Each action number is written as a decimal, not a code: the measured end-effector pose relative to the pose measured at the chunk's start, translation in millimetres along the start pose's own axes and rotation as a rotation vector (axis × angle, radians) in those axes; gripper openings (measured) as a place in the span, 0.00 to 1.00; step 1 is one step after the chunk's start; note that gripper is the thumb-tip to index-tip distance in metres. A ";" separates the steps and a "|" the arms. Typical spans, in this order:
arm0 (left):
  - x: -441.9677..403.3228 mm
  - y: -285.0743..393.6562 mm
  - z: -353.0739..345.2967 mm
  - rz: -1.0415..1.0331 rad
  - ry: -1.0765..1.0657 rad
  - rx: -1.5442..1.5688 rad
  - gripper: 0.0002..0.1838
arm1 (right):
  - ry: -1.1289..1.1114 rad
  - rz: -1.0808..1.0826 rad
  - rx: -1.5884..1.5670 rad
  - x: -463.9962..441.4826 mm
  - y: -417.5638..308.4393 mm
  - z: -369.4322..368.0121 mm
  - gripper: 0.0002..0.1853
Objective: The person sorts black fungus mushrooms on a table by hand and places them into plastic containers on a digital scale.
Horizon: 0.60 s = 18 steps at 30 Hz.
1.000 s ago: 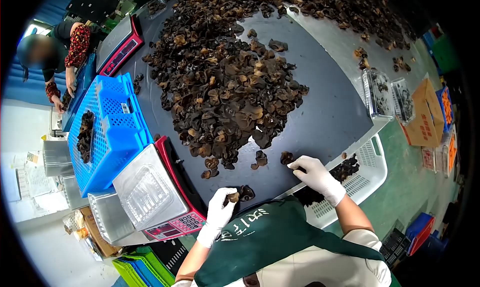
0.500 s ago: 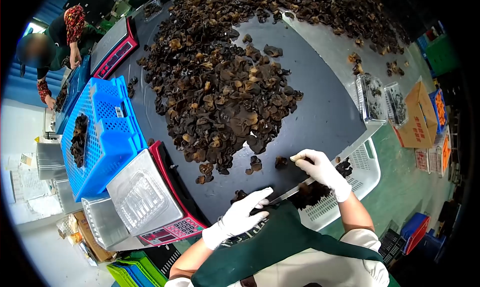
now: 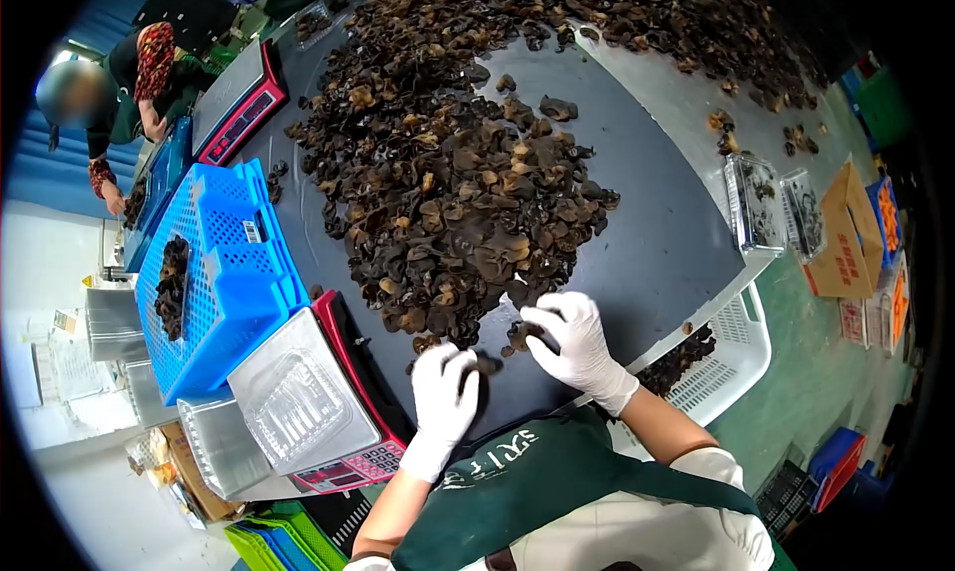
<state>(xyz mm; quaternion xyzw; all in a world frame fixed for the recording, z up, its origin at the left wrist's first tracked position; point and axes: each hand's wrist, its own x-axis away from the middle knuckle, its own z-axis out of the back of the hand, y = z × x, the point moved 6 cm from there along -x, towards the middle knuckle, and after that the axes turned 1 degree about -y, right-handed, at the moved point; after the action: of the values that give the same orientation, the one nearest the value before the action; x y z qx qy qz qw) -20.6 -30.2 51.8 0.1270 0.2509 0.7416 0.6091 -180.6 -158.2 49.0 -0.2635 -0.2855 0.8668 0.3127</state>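
Note:
A large heap of dark brown wood ear mushrooms covers the middle of the dark tabletop. At the heap's near edge, my white-gloved left hand has its fingers curled down, with a small wood ear mushroom at the fingertips. To its right, my gloved right hand bends thumb and forefinger around another small wood ear mushroom. The palms of both hands face the table, which partly hides their grip.
Left of me stand a red-framed scale and a blue crate. A white basket with mushrooms sits below the table's right edge. Clear plastic boxes rest on the right corner. Another person works at the far left.
My left hand has moved up and left from the table's near edge to the heap's edge. My right hand has moved left, away from above the basket, to the small mushroom pieces.

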 end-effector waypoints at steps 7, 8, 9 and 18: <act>-1.0 -22.1 -31.3 0.111 -0.056 -0.100 0.35 | -0.050 -0.010 0.091 0.0 -0.9 -26.0 0.32; 6.1 -15.2 -33.1 0.012 -0.042 -0.041 0.31 | -0.085 0.071 0.069 8.3 -7.1 -31.9 0.30; 12.5 -6.3 -32.9 -0.036 -0.050 0.029 0.28 | -0.119 0.152 0.047 16.9 -14.9 -37.9 0.28; 8.6 -17.0 5.3 0.079 0.115 -0.032 0.41 | 0.007 0.108 0.038 15.6 -7.7 -8.8 0.33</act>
<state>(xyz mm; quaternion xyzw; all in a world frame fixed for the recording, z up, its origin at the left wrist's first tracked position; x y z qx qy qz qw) -5.6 -18.5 46.4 0.0843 0.2682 0.7752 0.5657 -182.4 -139.5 43.6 -0.2754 -0.2532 0.8868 0.2713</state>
